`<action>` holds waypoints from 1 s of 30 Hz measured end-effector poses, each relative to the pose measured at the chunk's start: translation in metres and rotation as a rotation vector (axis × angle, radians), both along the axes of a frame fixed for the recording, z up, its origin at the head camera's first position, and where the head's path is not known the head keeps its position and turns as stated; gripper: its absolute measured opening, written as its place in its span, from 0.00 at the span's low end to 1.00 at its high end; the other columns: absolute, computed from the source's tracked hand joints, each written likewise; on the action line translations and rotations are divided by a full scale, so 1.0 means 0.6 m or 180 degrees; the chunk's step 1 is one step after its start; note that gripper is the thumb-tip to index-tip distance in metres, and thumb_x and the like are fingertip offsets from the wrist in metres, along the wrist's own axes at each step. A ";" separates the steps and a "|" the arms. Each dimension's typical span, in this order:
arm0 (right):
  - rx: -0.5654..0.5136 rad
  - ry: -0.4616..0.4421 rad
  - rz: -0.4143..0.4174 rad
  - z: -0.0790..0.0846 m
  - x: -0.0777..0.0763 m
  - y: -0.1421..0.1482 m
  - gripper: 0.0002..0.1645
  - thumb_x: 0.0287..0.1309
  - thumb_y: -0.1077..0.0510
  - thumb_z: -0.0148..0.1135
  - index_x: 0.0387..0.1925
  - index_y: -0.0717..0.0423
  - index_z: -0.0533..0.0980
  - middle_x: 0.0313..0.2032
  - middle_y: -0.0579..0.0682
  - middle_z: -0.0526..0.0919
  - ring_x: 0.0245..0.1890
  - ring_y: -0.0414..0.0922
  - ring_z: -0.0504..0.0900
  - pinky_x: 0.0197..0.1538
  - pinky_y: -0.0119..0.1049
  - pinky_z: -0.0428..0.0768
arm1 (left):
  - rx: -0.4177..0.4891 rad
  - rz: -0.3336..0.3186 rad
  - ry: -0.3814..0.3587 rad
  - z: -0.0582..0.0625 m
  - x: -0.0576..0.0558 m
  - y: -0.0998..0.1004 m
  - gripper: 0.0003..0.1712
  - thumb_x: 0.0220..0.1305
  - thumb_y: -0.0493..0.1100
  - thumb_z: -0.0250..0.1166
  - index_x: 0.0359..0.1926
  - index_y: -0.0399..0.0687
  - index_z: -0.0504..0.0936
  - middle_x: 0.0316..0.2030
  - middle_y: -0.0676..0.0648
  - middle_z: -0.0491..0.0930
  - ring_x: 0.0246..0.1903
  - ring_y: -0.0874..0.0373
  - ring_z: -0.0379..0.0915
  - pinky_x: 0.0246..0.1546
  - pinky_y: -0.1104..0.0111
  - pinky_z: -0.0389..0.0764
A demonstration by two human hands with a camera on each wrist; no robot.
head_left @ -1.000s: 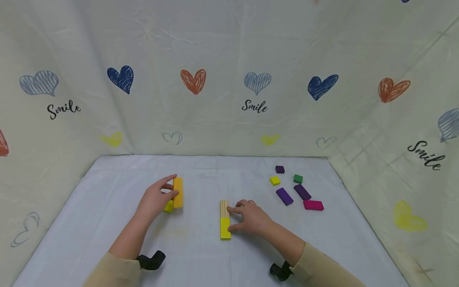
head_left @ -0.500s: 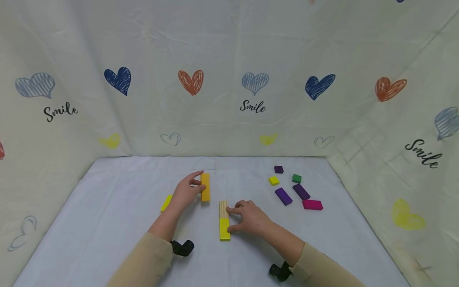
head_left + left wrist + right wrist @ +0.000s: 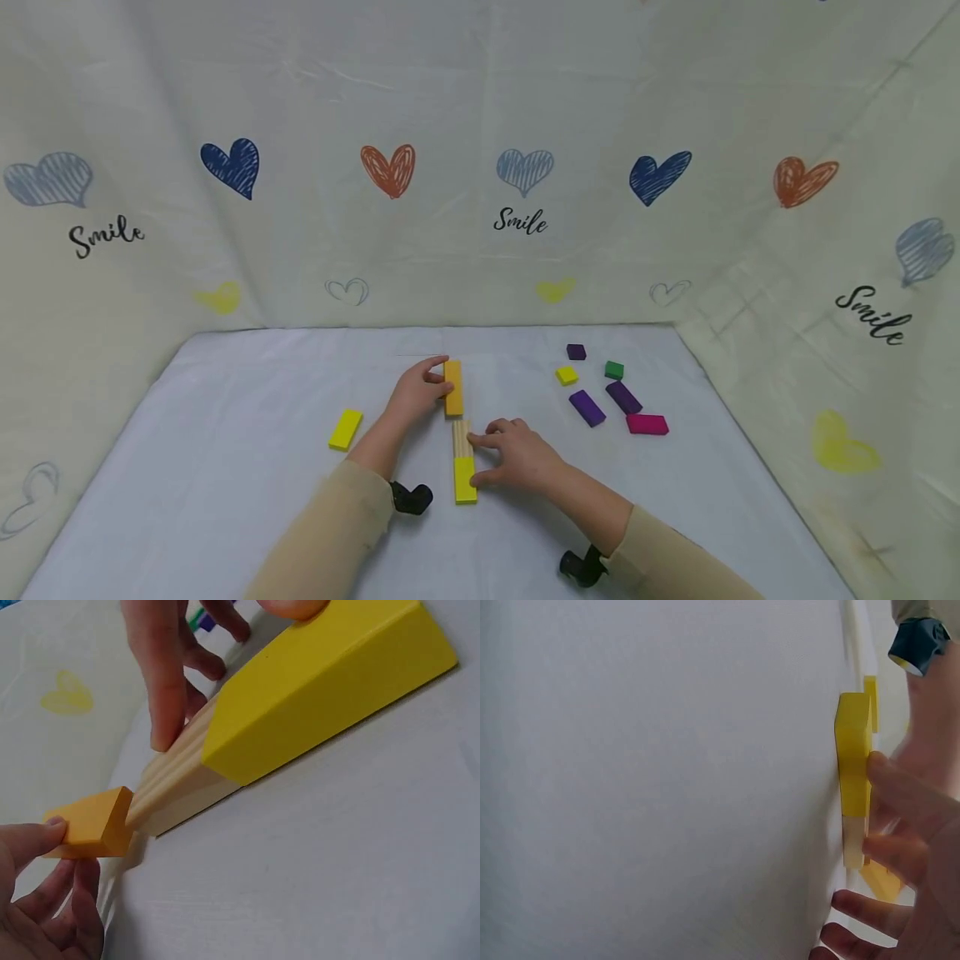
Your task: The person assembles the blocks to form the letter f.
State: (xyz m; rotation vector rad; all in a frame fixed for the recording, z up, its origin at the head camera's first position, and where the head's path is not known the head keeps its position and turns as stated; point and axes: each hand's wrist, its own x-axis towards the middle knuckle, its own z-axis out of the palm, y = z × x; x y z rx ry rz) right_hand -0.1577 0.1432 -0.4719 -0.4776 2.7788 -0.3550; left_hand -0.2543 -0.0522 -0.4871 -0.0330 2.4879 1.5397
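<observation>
In the head view my left hand (image 3: 415, 395) pinches an orange block (image 3: 453, 390) between thumb and fingers, just beyond a ridged bare-wood block (image 3: 462, 438). The left wrist view shows one corner of the orange block (image 3: 90, 821) right at the wood block's far end. A yellow block (image 3: 465, 482) lies end to end with the wood block on the cloth, forming a straight line. My right hand (image 3: 521, 457) touches this line from the right: its thumb rests on the yellow block (image 3: 322, 690) and an extended finger on the wood block (image 3: 176, 776).
Left of the line lies another yellow block (image 3: 346, 429). Off to the right are two long purple blocks (image 3: 587, 408), a magenta block (image 3: 647, 425), and small green (image 3: 614, 369), yellow (image 3: 567, 376) and dark purple (image 3: 576, 352) blocks. A patterned curtain (image 3: 450, 250) stands behind the white cloth.
My left hand has carried the orange block rightward from beside the loose yellow block to the wood block's far end. The right hand keeps its place on the line.
</observation>
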 end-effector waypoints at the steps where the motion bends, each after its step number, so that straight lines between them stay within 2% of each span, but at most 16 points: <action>1: 0.0002 -0.0002 0.0003 0.001 0.000 -0.001 0.42 0.44 0.32 0.74 0.64 0.33 0.76 0.54 0.48 0.77 0.51 0.49 0.72 0.52 0.45 0.78 | -0.0016 -0.0006 0.0009 -0.003 0.000 0.002 0.30 0.64 0.43 0.69 0.67 0.60 0.74 0.47 0.45 0.80 0.40 0.53 0.77 0.43 0.64 0.82; 8: 0.0000 -0.0005 -0.0001 0.002 0.001 -0.003 0.42 0.44 0.33 0.75 0.63 0.34 0.76 0.54 0.48 0.77 0.51 0.49 0.72 0.52 0.45 0.78 | -0.0166 -0.0082 0.0141 -0.014 0.002 0.012 0.29 0.64 0.45 0.69 0.66 0.58 0.75 0.46 0.44 0.82 0.41 0.53 0.79 0.46 0.59 0.81; 16: -0.0007 -0.0012 0.0004 -0.002 -0.001 -0.001 0.42 0.44 0.32 0.74 0.64 0.33 0.76 0.54 0.48 0.77 0.50 0.48 0.72 0.51 0.44 0.78 | -0.0279 -0.0236 0.0054 -0.017 0.004 0.009 0.30 0.63 0.46 0.70 0.66 0.55 0.75 0.47 0.43 0.83 0.42 0.53 0.80 0.48 0.57 0.80; 22: -0.0002 0.0008 -0.0001 -0.005 0.000 0.001 0.42 0.44 0.31 0.74 0.63 0.33 0.76 0.54 0.48 0.77 0.50 0.49 0.72 0.51 0.44 0.78 | -0.0424 -0.0410 0.0011 -0.016 -0.003 0.010 0.30 0.64 0.47 0.69 0.67 0.54 0.74 0.44 0.46 0.81 0.39 0.55 0.77 0.44 0.60 0.79; 27: 0.0006 0.0038 -0.0007 -0.007 -0.002 0.000 0.43 0.43 0.31 0.74 0.63 0.32 0.76 0.54 0.48 0.77 0.51 0.49 0.72 0.51 0.45 0.79 | -0.0665 -0.0465 0.0016 -0.011 -0.010 0.009 0.30 0.63 0.48 0.70 0.66 0.55 0.75 0.40 0.46 0.75 0.38 0.53 0.70 0.37 0.63 0.72; 30: -0.0002 0.0032 -0.0006 -0.008 -0.003 0.000 0.43 0.43 0.31 0.74 0.63 0.32 0.76 0.54 0.48 0.77 0.51 0.49 0.72 0.51 0.44 0.79 | -0.0787 -0.0519 -0.0026 -0.007 -0.014 0.008 0.29 0.63 0.49 0.70 0.65 0.55 0.76 0.40 0.46 0.75 0.37 0.52 0.69 0.36 0.64 0.70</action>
